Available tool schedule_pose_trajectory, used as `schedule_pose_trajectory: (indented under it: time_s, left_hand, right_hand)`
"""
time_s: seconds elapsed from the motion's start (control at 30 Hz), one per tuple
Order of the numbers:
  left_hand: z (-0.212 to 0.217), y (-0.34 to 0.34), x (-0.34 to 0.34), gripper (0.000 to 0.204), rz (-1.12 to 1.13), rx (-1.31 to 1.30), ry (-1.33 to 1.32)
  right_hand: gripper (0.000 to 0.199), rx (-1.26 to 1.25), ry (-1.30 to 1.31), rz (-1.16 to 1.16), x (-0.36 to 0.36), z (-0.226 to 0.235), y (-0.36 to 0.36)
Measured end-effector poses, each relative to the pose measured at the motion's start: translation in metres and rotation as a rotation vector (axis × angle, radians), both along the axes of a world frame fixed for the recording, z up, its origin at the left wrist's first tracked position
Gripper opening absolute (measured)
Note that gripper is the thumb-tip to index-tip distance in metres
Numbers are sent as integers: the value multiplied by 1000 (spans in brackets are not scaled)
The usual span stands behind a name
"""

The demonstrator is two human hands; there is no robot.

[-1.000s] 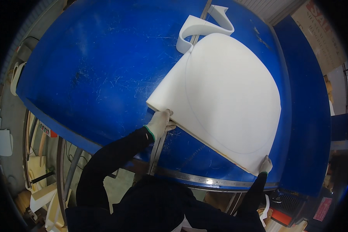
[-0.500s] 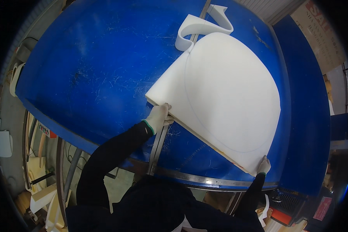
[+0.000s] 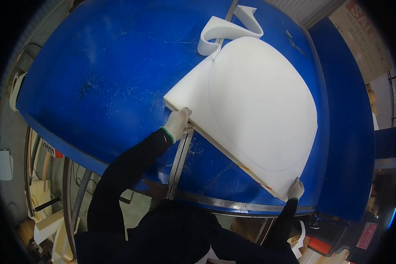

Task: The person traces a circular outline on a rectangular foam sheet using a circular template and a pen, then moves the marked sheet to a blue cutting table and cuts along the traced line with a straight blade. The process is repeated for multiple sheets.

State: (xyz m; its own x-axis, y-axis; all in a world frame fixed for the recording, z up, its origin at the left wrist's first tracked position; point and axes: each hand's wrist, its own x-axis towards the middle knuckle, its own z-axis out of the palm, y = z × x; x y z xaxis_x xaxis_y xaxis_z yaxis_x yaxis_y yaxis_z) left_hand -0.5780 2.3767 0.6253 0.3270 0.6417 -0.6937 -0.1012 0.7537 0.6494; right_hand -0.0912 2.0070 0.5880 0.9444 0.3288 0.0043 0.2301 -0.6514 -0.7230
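A large white foam sheet (image 3: 264, 101) with a drawn curved line lies on the blue table (image 3: 119, 79). Its far and right sides are rounded; the near edge is straight. My left hand (image 3: 178, 124), in a pale glove with a green cuff, is closed around that near edge toward its left end. At the near right corner my right hand (image 3: 296, 189), also gloved, grips the sheet. A curling strip of white foam (image 3: 229, 30) stands at the sheet's far left side, beside the place where the drawn line meets the edge.
A metal-lined slot (image 3: 179, 165) runs across the table from near to far. Along the front edge curves a metal ruler strip (image 3: 233, 203). A blue panel (image 3: 345, 123) rises on the right. Foam offcuts (image 3: 48, 226) lie below on the left, near a button box (image 3: 53, 148).
Both hands have shifted the foam sheet slightly away from me and to the left. The curled strip has moved a little to the left with it.
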Motion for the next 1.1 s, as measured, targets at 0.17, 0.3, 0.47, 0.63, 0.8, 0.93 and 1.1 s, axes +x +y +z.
schedule_pose_trajectory:
  time_s: [0.17,0.3,0.47,0.63,0.8,0.93,1.1]
  left_hand:
    - [-11,13,2,48,15,18,4]
    - [-13,21,2,46,4,43,63]
    - [-15,31,5,47,28,54,71]
    - [-24,45,6,50,15,85,76]
    - [-26,57,7,51,31,114,121]
    - [-33,71,9,49,43,131,149]
    - [-35,84,15,45,64,162,187]
  right_hand:
    - [38,23,18,6,-2,-3,-6]
    - [39,10,28,8,-11,-2,-6]
    - [40,-13,27,0,-31,6,-1]
    - [37,48,24,-2,-28,-8,-10]
    - [36,74,64,-13,-53,-2,-2]
    - [35,98,70,-15,-63,-2,-1]
    - [31,79,131,-22,-70,-4,-6]
